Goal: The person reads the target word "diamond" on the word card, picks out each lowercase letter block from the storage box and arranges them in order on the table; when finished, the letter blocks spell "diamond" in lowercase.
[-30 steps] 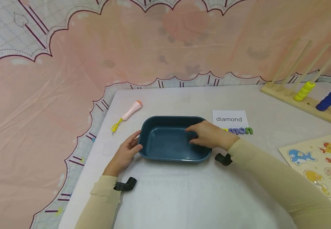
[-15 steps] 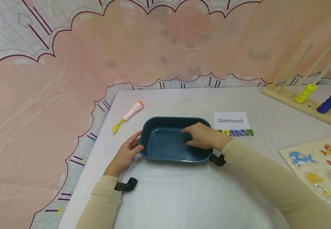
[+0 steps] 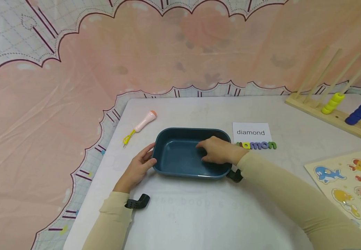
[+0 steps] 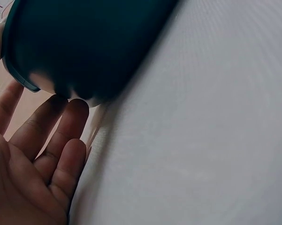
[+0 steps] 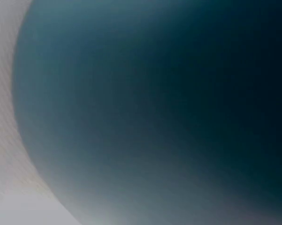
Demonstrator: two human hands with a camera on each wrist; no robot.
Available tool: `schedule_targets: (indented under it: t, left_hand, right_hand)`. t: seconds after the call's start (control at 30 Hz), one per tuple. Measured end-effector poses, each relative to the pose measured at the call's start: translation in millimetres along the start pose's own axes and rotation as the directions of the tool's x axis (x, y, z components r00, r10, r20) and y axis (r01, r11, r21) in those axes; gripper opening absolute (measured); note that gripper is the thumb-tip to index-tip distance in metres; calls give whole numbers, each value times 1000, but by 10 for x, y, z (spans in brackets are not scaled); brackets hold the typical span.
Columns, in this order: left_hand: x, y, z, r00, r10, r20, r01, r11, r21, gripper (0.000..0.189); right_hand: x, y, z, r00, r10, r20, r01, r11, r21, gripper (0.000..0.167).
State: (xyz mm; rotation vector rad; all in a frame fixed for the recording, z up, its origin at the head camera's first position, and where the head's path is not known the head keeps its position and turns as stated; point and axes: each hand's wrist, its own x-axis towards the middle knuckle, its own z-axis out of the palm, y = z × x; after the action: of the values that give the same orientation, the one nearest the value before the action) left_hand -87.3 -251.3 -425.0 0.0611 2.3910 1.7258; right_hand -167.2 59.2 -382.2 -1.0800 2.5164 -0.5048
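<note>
A dark blue-green rectangular tray [image 3: 177,152] stands on the white table in the head view. My left hand [image 3: 135,169] rests against its left end, thumb near the front corner and fingers farther back. In the left wrist view, the fingertips of the left hand [image 4: 51,145] touch the tray's outer wall [image 4: 84,51]. My right hand [image 3: 219,151] reaches over the right end into the tray, index finger and thumb spread apart. Its other fingers are hidden, and I see nothing between finger and thumb. Only the blurred tray wall [image 5: 108,112] fills most of the right wrist view.
A card reading "diamond" [image 3: 251,132] lies behind the right forearm, with several coloured letters [image 3: 257,145] along its lower edge. A pink-handled tool with a yellow end [image 3: 144,121] lies at back left. A wooden bead stand [image 3: 330,113] and an animal picture board [image 3: 339,187] are at right.
My right hand has moved left, farther into the tray, uncovering more of the letters by the card. The left hand and the tray stay in nearly the same place.
</note>
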Motion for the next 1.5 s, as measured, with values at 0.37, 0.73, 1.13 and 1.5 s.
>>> schedule_targets:
  t: [0.37,0.73,1.13,1.5]
  left_hand:
    - [-3,-12,5,1000,-3,0,3,1000,10,66]
    - [-6,0,-1,1000,14,8,-14,1000,-11,65]
    - [8,-11,-1,1000,8,7,-8,1000,-5,65]
    - [14,-9,0,1000,2,1,-2,1000,5,67]
  right_hand:
    - [45,16,127,988,-129,-85,134,990,51,44]
    - [44,4,94,996,-24,-85,26,999,31,42]
    - [53,10,113,998,26,-65,-26,1000,14,40]
    - [50,-20,98,1000,13,-8,-13,999,-46,39]
